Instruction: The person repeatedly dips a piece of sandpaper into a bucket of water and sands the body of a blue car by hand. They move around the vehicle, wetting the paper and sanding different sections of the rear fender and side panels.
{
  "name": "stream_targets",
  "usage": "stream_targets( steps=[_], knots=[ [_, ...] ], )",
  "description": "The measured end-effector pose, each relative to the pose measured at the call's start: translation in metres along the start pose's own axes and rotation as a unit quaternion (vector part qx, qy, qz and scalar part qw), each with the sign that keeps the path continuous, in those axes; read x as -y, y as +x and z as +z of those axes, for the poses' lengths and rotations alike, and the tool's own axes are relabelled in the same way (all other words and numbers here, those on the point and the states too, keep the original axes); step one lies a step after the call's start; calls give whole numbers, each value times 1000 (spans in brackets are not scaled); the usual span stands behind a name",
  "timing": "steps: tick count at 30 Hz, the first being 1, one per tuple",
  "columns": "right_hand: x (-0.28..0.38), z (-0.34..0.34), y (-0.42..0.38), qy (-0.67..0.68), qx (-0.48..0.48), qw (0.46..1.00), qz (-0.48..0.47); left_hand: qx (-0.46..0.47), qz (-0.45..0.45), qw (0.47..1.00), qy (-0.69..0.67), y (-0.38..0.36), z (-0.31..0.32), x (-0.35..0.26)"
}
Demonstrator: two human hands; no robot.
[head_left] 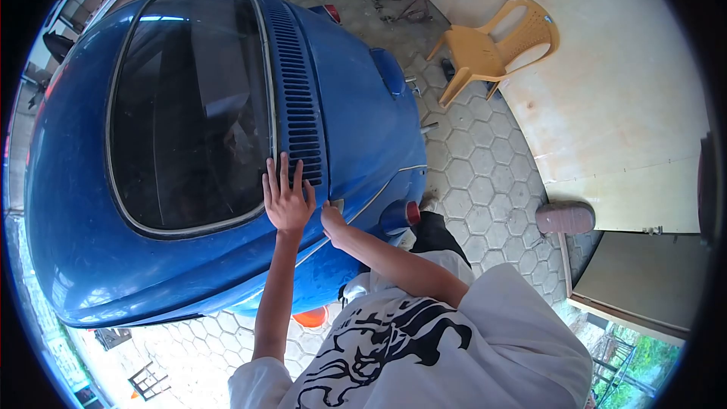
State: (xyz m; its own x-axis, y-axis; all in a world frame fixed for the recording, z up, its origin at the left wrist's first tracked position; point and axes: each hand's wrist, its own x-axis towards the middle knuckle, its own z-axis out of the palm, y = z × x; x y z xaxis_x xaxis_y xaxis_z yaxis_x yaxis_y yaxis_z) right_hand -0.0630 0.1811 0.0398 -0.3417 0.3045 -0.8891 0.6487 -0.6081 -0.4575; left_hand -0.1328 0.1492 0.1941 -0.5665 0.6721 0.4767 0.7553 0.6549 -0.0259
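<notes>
While the left hand [286,201] lies spread on the bodywork of a blue car [363,113], the right hand [332,221] works just beside it, at about four o'clock from the left palm. The left hand is open and grips nothing; its fingers fan towards twelve o'clock, across the strip between the rear window [193,113] and the louvred vent [297,98]. The right hand is closed, its fingers curled on a small pale piece [338,204] (mostly hidden, so its full shape cannot be told), which lies against the blue panel near the lower end of the vent.

The car fills the view from seven o'clock round to twelve, its dark glass to the left of the vent. A red-lensed tail light [413,213] projects from the fender at about four o'clock from the right hand's wrist side, near the dark trousers [439,238] of the person.

Relative to the centre of the view, a tan plastic chair [492,57] stands at between one and two o'clock, on hexagonal paving [478,136]. A brown padded object [566,217] appears at three o'clock, beside a pale wall panel [621,106]. An orange-red round object [310,317] shows at between six and seven.
</notes>
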Motion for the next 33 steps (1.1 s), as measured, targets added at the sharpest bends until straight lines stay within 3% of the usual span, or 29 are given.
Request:
stream_targets(
  steps=[3, 5, 6, 8, 9, 10, 13, 14, 15, 18, 23, 25, 27, 29, 32, 33],
  knots=[
    [3, 1, 4, -98, -15, 994, -44, -15, -4, 1000, 7, 1, 1, -2],
    [-15, -5, 42, -6, -50, 999, -15, -22, -10, 1000, 11, 0, 1, -8],
    [-29, -21, 64, 83, -30, 996, 4, -21, -12, 1000, 15, -1, 3, -9],
    [-22, -61, 31, 255, -7, 967, 5, -26, -3, 999, 28, -7, 7, -10],
    [-30, -90, 47, 262, 43, 963, 38, -30, 1, 999, 38, -5, 9, -10],
    [-38, -109, 69, 249, 5, 967, 50, -15, 1, 999, 44, -7, 8, -11],
    [-27, -190, 70, 177, -92, 978, -51, 35, -8, 997, 73, -14, 5, -32],
    [-33, -215, 85, 133, -133, 978, -86, 112, 3, 992, 56, -19, 12, -39],
    [-40, -240, 103, 85, -177, 974, -117, 146, 42, 988, 36, -21, 23, -51],
    [-50, -279, 102, 128, -210, 963, -106, 254, 145, 956, -5, -30, 63, -85],
    [-65, -255, 82, 114, -194, 957, -185, 387, 238, 889, 53, -13, 125, -120],
    [-44, -234, 69, 142, -98, 971, -166, 331, 288, 897, 51, -1, 158, -121],
    [-40, -190, 75, 163, -104, 960, -203, 322, 320, 889, 64, 4, 174, -120],
    [-46, -136, 81, 85, -123, 945, -289, 341, 332, 876, 78, 29, 183, -136],
    [-4, -126, 31, -95, -64, 970, -215, 373, 421, 823, 76, 66, 211, -147],
    [1, -125, 54, -43, -117, 968, -220, 377, 438, 811, 88, 90, 226, -155]
  ],
)
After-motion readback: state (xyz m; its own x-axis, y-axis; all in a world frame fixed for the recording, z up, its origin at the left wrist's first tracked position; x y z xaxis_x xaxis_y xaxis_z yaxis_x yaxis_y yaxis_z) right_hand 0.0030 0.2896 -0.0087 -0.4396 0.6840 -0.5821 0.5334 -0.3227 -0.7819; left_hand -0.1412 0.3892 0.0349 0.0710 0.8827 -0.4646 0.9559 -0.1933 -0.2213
